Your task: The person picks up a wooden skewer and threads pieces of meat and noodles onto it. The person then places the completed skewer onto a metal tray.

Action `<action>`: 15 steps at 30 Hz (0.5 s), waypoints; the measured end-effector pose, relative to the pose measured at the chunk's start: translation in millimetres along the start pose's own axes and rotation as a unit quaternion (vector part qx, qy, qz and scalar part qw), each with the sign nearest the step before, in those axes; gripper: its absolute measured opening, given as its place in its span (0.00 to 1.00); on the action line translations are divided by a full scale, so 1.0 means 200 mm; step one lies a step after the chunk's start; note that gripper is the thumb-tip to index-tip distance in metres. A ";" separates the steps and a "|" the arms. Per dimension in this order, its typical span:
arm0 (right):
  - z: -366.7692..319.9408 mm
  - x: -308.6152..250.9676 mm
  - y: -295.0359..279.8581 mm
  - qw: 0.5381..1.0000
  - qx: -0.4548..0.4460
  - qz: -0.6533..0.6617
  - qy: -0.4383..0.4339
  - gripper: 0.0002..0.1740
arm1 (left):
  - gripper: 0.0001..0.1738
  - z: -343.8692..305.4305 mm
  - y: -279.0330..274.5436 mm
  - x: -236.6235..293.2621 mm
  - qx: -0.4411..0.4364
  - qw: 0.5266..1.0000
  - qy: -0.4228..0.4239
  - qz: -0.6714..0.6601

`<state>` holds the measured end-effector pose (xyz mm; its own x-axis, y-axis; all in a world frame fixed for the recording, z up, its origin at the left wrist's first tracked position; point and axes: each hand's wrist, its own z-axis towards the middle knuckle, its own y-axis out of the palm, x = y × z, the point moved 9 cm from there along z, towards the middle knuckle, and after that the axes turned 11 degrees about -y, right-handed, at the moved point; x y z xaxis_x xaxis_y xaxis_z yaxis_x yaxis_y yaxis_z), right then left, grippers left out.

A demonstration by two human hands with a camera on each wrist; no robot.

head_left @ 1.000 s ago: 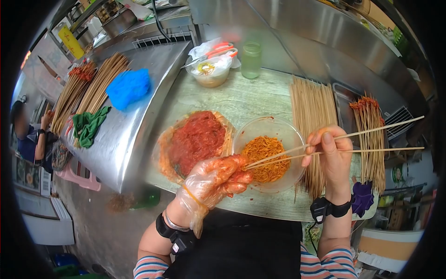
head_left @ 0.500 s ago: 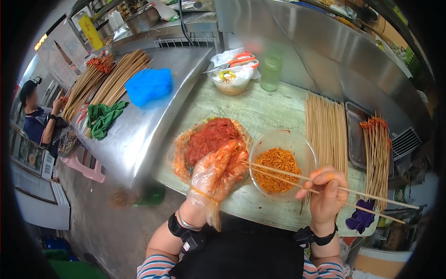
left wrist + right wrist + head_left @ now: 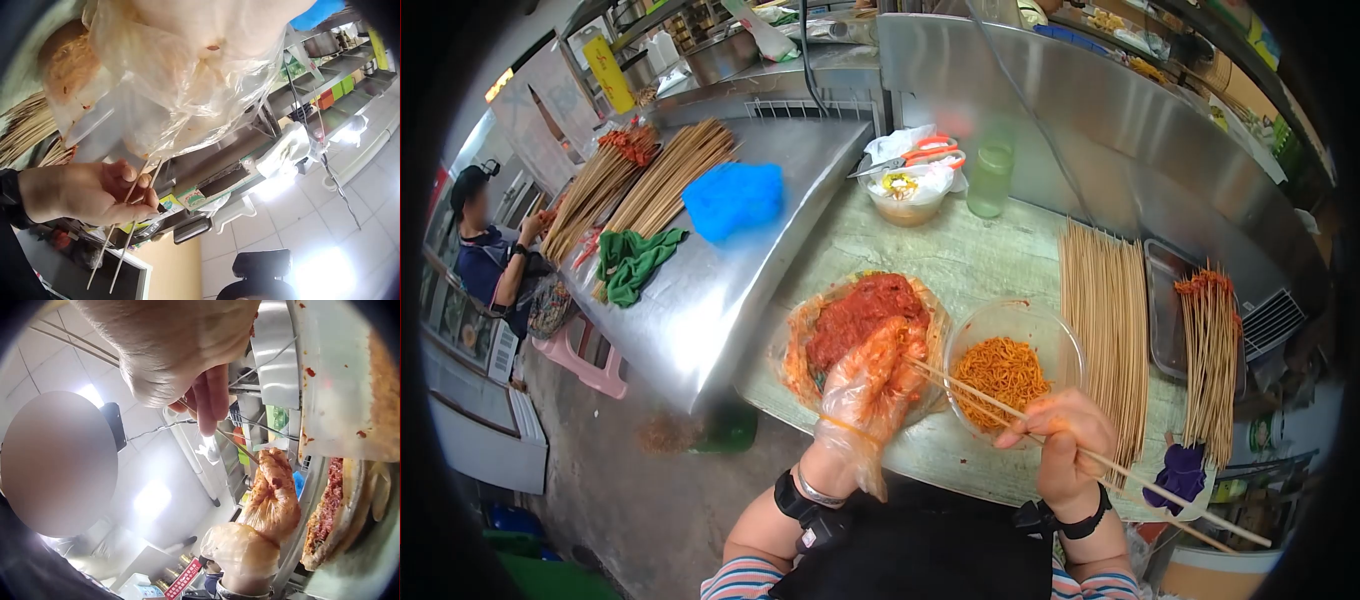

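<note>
My left hand, in a clear plastic glove smeared with red sauce, is over a plastic-lined heap of red minced paste. Its bent fingers close around the tips of two thin wooden skewers; what lies under the fingers is hidden. Bare, my right hand pinches the same skewers midway, and their far ends slant down to the right. Between the hands stands a clear round tub with orange-red noodle-like strands. The right wrist view shows the gloved fingertips curled at a skewer's end.
Bare skewers lie right of the tub. Beyond are a metal tray, red-tipped skewers and purple cloth. Scissors top a bowl beside a green jar. A steel counter and another person are left.
My left hand has moved from the tub's near edge to over the red paste. The right hand has come lower and left, and the skewers' far ends have swung down. The head view has shifted.
</note>
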<state>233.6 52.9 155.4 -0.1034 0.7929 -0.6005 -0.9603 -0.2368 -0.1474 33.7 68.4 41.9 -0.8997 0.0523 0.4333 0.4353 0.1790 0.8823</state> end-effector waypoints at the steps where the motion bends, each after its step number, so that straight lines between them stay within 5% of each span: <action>1: 0.03 -0.02 0.02 0.999 -0.026 -0.026 -0.019 0.09 | 0.20 -0.01 0.02 0.00 -0.006 1.000 0.003 0.008; 8: 0.12 -0.13 0.15 0.981 -0.131 -0.100 -0.102 0.09 | 0.18 -0.03 0.00 0.09 0.058 0.970 0.135 0.192; 12: 0.11 -0.10 0.22 0.978 -0.122 -0.098 -0.139 0.12 | 0.19 0.00 -0.01 0.10 0.015 0.989 0.095 0.109; 15: 0.06 -0.06 0.26 0.973 -0.129 -0.111 -0.154 0.14 | 0.19 -0.04 -0.04 0.12 0.028 0.980 0.105 0.169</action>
<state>181.0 36.6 164.6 -0.0106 0.9619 -0.2731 -0.8750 -0.1412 -0.4630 9.1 60.5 45.4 -0.6750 -0.0843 0.7330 0.7003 0.2397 0.6724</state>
